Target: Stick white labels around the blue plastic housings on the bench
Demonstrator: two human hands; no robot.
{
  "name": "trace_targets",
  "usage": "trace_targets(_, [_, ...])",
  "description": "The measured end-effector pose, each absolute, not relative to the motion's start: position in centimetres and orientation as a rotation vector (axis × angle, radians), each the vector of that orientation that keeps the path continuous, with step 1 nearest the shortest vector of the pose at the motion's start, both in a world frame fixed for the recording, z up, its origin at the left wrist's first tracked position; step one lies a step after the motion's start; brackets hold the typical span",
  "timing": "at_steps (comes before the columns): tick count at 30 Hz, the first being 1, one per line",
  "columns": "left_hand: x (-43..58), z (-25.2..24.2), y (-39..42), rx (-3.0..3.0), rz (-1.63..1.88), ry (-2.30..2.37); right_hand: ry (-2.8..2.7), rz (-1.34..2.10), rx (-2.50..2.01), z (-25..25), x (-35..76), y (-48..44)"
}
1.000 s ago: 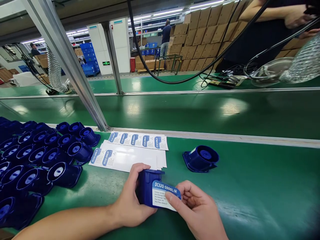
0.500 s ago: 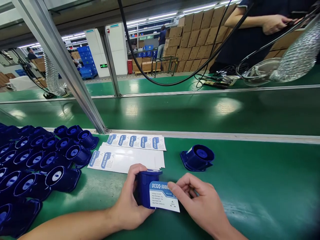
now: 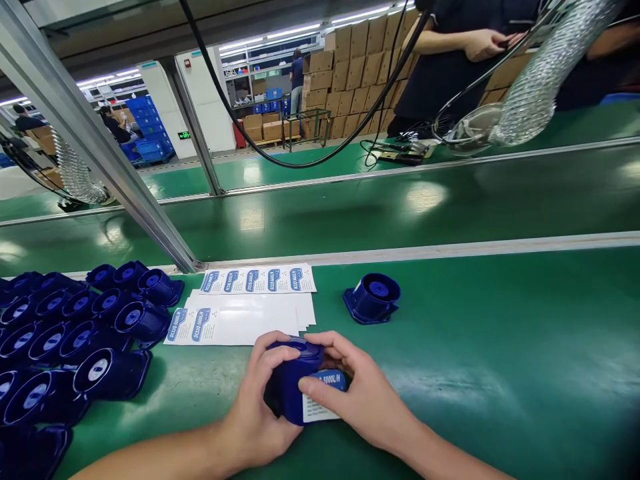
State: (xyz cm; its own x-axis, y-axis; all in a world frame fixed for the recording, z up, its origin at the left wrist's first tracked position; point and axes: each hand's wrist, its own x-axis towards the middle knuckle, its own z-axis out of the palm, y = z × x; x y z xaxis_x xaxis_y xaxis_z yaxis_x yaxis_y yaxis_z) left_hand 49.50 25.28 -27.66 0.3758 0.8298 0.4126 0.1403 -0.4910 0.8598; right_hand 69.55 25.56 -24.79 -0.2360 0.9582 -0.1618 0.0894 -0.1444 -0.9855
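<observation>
Low in the middle of the head view, my left hand (image 3: 255,403) is wrapped round a blue plastic pump housing (image 3: 289,381), thumb below and fingers over its top. A white and blue printed label (image 3: 316,408) reading "5000L/H" lies against the housing's side. My right hand (image 3: 367,403) is closed on the housing's right side, its thumb pressing the label and its fingertips at the top edge. The thumb covers part of the label. Behind the hands lie label sheets (image 3: 235,320) with blue headings. A second blue housing (image 3: 374,300) stands apart to the right.
Several blue housings (image 3: 113,375) crowd the left of the green table (image 3: 475,333). A slanted metal post (image 3: 145,213) rises behind them. A black cable (image 3: 290,163) hangs across the back. Beyond the rail, a co-worker's hand (image 3: 483,45) is near a silver flexible duct (image 3: 533,87).
My right hand has moved from the label's outer edge in against the housing, its thumb now on the label. The label lies closer round the side. The view has shifted a little.
</observation>
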Motion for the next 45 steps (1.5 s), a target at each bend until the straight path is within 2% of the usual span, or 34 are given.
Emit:
trace_targets(13, [49.6, -26.8, 26.0, 1.681, 1.157, 0.813, -1.554, 1.420, -1.482, -23.7, 69.2, 24.7])
trace_targets(27, [49.2, -27.6, 25.9, 1.963, 1.160, 0.849, -1.273, 1.548, -1.155, -25.0, 70.2, 26.8])
trace_targets(33, [50.2, -28.1, 26.0, 1.487, 1.325, 1.045, -1.146, 1.665, -0.955, -25.5, 69.2, 26.3])
trace_targets(37, [50.7, -28.1, 26.1, 1.351, 1.253, 0.940, -1.218, 1.517, -1.034, -25.6, 67.9, 25.5])
trace_targets(45, [48.6, -27.6, 26.3, 1.619, 1.104, 0.886, -1.619, 1.376, -1.029, -23.6, 71.5, 26.8])
